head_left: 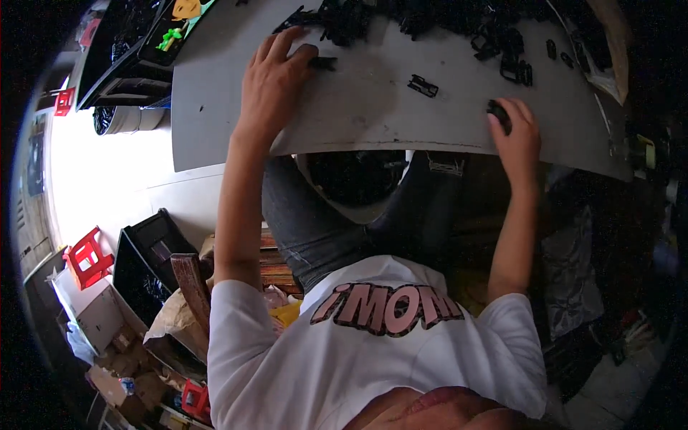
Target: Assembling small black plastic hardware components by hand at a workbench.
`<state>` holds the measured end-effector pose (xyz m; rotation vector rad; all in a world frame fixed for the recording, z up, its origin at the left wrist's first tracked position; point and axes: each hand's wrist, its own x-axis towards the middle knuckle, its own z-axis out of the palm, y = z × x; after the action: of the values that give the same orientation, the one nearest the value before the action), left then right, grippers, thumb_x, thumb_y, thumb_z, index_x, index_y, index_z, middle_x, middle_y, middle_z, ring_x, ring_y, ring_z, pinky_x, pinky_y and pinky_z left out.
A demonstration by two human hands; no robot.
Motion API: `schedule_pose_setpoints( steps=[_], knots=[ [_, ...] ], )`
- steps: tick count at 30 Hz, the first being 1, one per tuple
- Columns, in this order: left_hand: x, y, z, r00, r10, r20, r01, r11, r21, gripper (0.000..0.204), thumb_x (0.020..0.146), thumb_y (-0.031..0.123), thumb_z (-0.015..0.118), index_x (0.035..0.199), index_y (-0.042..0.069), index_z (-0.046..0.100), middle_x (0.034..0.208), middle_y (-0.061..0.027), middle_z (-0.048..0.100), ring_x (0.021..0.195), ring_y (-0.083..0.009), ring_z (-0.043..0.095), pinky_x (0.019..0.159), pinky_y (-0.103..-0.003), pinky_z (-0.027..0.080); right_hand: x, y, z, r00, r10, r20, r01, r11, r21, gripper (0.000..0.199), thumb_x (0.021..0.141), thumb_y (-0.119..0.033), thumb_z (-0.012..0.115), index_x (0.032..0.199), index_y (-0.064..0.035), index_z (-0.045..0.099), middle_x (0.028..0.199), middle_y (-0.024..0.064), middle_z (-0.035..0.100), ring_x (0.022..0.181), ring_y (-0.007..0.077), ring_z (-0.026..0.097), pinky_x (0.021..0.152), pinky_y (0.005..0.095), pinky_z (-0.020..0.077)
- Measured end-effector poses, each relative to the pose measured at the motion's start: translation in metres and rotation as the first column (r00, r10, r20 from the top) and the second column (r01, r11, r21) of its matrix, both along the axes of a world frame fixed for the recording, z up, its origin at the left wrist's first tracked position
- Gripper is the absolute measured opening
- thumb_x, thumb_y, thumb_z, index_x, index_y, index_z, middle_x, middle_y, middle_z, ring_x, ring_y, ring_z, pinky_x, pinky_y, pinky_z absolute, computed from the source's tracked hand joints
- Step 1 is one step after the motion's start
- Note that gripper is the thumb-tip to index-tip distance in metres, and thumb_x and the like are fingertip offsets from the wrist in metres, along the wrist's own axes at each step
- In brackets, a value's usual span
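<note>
My left hand (276, 82) rests on the far left part of the grey table (344, 107), fingers bent. A small black plastic part (324, 64) sticks out from under its thumb, and the fingertips reach the edge of a heap of black parts (344, 21). Near the table's front edge on the right, my right hand (517, 136) pinches a dark, rounded plastic part (499, 117) between thumb and fingers. Between the hands lies one loose black clip-like part (423, 85), touched by neither. The details of the held pieces are too dark to make out.
More black parts (512, 64) spread along the table's far right side, beside a translucent plastic bag (609, 79). Below the table edge, a round dark container (351, 179) stands between my knees. Black crates (147, 251) and a red stool (89, 258) are at the left.
</note>
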<state>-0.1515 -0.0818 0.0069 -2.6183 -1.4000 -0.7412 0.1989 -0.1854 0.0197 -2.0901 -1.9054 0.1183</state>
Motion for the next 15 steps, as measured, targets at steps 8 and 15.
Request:
schedule_pose_setpoints(
  steps=[8, 15],
  knots=[
    [0.005, -0.022, 0.001, 0.961, 0.108, 0.254, -0.056, 0.978, -0.201, 0.026, 0.075, 0.014, 0.066, 0.101, 0.01, 0.061, 0.112, -0.0065, 0.056, 0.103, -0.0285, 0.053, 0.085, -0.038, 0.044, -0.084, 0.032, 0.01, 0.96, 0.279, 0.007, -0.271, 0.928, 0.255, 0.027, 0.078, -0.011, 0.068, 0.103, -0.0035, 0.063, 0.099, 0.0093, 0.06, 0.091, 0.0257, 0.059, 0.076, 0.0339, 0.0491],
    [0.019, -0.038, 0.006, 0.915, 0.108, 0.389, 0.058, 0.918, -0.391, 0.026, 0.074, 0.01, 0.066, 0.099, 0.008, 0.062, 0.096, -0.0115, 0.06, 0.088, -0.0305, 0.059, 0.075, -0.038, 0.048, -0.097, 0.038, 0.002, 0.959, 0.28, 0.029, -0.282, 0.95, 0.135, 0.028, 0.076, -0.012, 0.069, 0.102, -0.0044, 0.063, 0.098, 0.0094, 0.06, 0.088, 0.0266, 0.061, 0.075, 0.0347, 0.0498]
  ],
)
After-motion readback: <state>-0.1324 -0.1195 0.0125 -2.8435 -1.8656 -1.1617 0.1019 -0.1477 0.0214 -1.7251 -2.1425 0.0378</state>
